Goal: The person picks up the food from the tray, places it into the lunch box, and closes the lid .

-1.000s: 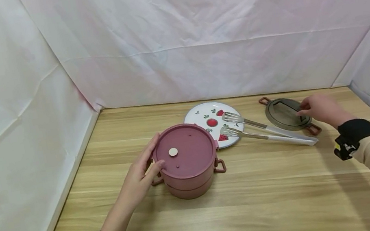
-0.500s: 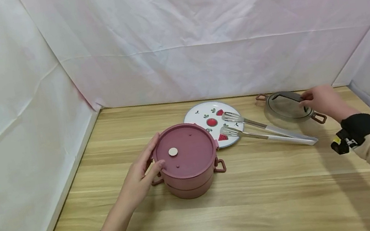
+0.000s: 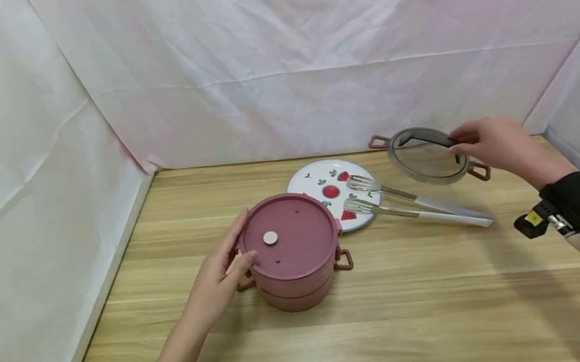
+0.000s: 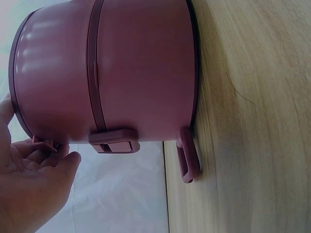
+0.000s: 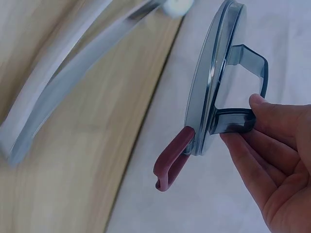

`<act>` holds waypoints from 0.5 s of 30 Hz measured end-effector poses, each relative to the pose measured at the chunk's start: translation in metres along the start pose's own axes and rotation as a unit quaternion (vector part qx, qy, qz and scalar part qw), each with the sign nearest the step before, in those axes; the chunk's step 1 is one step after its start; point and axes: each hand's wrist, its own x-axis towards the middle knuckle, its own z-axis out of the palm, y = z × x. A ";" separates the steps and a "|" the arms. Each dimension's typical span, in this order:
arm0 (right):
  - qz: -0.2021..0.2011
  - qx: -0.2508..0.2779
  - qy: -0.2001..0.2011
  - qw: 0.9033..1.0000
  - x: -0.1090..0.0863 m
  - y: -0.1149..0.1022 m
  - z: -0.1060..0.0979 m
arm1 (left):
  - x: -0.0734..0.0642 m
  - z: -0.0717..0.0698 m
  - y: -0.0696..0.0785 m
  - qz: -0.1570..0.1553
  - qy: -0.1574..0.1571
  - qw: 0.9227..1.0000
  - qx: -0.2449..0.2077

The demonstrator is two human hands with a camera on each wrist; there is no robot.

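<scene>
A clear grey lid (image 3: 430, 157) with two maroon side loops is raised above the back right of the table. My right hand (image 3: 494, 148) pinches one end of its dark bar handle (image 5: 235, 120) between thumb and fingers. In the right wrist view the lid is seen edge-on, with one maroon loop (image 5: 172, 158) near. A maroon two-tier lunch pot (image 3: 296, 283) with a closed maroon lid (image 3: 300, 237) stands upright on the table. My left hand (image 3: 220, 277) rests along its left side, fingers extended and thumb at the lid's rim. Some fingers lie partly hidden behind the pot.
Behind the pot lies a white plate (image 3: 305, 188) with red fruit patterns. Tongs (image 3: 435, 210) with fork-shaped tips reach over the plate's right edge. White cloth walls (image 3: 312, 106) stand at the back and both sides of the wooden table (image 3: 407, 315).
My right hand has lifted the clear lid off the table and carried it left and up toward the back wall. The left hand and the pot have stayed in place.
</scene>
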 end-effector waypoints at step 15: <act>-0.116 0.036 0.002 0.993 0.005 -0.111 -0.002 | 0.001 0.001 -0.002 -0.002 0.008 1.000 -0.002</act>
